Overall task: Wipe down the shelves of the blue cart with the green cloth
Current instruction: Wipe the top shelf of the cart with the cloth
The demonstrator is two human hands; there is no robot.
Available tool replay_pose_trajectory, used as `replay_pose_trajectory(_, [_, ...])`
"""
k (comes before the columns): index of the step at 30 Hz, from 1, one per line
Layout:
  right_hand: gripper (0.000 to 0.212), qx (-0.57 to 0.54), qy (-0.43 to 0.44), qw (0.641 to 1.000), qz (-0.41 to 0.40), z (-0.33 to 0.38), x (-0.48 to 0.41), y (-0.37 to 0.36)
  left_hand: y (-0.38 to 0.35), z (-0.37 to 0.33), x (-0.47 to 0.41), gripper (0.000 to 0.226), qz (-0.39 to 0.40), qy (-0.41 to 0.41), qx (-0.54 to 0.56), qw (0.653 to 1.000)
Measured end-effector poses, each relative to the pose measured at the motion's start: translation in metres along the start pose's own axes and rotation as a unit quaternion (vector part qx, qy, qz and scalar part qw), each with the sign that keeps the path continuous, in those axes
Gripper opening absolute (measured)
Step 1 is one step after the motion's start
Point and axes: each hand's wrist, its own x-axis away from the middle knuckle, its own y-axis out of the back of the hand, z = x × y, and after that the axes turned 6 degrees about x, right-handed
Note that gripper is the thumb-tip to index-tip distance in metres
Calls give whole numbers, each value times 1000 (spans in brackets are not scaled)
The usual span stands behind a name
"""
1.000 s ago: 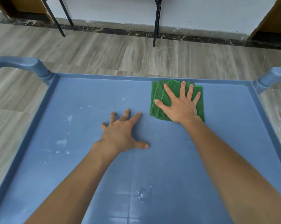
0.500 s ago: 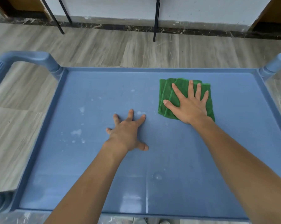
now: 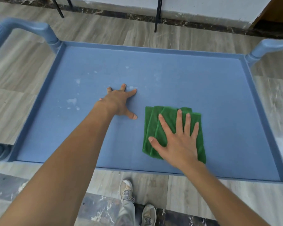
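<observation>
The blue cart's top shelf (image 3: 202, 82) fills the view, a flat tray with a raised rim. A folded green cloth (image 3: 153, 124) lies on its near right part. My right hand (image 3: 179, 144) presses flat on the cloth with fingers spread. Resting palm-down on the bare shelf near the middle, my left hand (image 3: 119, 101) has its fingers apart and holds nothing. White smudges (image 3: 71, 100) mark the shelf to the left of that hand.
Blue cart handles rise at the far left (image 3: 31, 26) and far right (image 3: 267, 46) corners. My shoes (image 3: 126, 191) stand on the floor just below the shelf's near edge. Black furniture legs (image 3: 157, 13) stand by the wall beyond the cart.
My right hand has slid the cloth from the far side of the shelf toward the near edge. The left hand stays put. The view has dropped back, showing the near rim and my shoes.
</observation>
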Motion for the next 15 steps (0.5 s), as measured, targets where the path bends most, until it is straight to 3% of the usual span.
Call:
replay_pose_trajectory(5, [83, -10, 4, 1000, 8, 1, 45, -2, 1, -1, 1, 121, 7, 11, 16, 1000])
replay_pose_trajectory(15, [82, -13, -38, 999, 7, 8, 6, 2, -4, 3, -4, 119, 16, -1, 1, 1000])
